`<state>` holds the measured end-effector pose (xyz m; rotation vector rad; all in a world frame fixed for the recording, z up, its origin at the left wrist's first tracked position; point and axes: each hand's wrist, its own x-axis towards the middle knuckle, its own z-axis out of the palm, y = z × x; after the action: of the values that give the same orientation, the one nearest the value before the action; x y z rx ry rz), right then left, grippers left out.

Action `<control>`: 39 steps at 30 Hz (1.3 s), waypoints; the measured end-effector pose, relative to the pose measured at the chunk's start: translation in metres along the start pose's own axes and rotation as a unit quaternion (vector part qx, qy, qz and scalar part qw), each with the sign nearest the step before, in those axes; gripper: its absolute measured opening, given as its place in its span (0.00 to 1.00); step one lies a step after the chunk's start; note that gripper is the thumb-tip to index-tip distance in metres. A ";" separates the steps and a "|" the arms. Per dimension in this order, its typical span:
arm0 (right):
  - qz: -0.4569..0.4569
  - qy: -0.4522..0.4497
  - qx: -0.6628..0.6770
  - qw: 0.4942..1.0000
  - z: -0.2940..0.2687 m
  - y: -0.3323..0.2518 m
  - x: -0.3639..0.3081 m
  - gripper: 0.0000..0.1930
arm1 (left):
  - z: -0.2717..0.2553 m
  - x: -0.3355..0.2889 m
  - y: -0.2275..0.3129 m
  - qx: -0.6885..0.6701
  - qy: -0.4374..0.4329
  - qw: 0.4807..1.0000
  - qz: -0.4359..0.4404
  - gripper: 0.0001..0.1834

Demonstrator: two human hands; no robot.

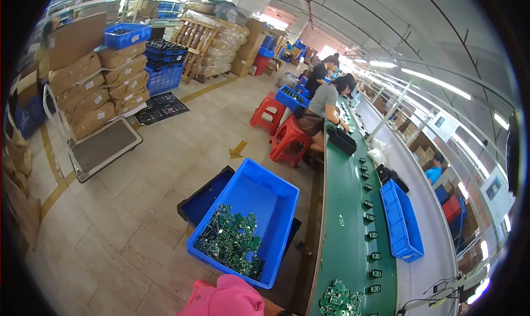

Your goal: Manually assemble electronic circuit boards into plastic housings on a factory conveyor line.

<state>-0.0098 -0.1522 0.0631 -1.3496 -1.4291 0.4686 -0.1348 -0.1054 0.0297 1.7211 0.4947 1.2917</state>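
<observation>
Neither hand was in view, so their grip could not be told; nearest the lower edge, where they would enter, lay a heap of small green circuit boards (340,299) on the green conveyor belt (348,216) — light, stiff and thin, likely fragile at the components, best pinched by the bare edges. Just left of that heap sat a blue bin (259,197) holding more green boards (231,241), with a pink cloth (229,299) below it. Farther out along the belt ran a row of small black parts (369,218), a narrow blue tray (402,222) beside them — and seated workers (326,109) on red stools (287,139) well beyond.
</observation>
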 end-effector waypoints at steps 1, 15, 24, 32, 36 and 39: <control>-0.005 -0.003 -0.002 1.000 0.001 0.000 0.000 0.13 | -0.001 -0.001 0.000 -0.019 0.008 1.000 0.007 0.19; 0.011 0.043 -0.032 0.998 -0.005 0.018 0.003 0.15 | 0.000 0.001 0.002 -0.034 -0.052 0.996 -0.070 0.20; 0.104 0.171 -0.034 0.979 -0.033 0.050 -0.001 0.16 | 0.048 0.037 -0.057 -0.045 -0.108 0.992 -0.044 0.22; 0.197 0.262 -0.034 0.944 -0.054 0.115 -0.026 0.14 | 0.083 0.047 -0.082 -0.044 -0.205 0.972 -0.110 0.23; 0.136 0.254 -0.159 0.944 -0.057 0.124 -0.030 0.14 | 0.098 0.044 -0.101 -0.049 -0.189 0.974 -0.110 0.24; 0.146 0.210 -0.182 0.949 -0.062 0.130 -0.029 0.13 | 0.094 0.046 -0.115 -0.044 -0.215 0.954 -0.206 0.24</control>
<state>0.0990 -0.1640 -0.0358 -1.8456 -0.9933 0.0873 -0.0101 -0.0511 -0.0454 1.6510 0.4958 0.6117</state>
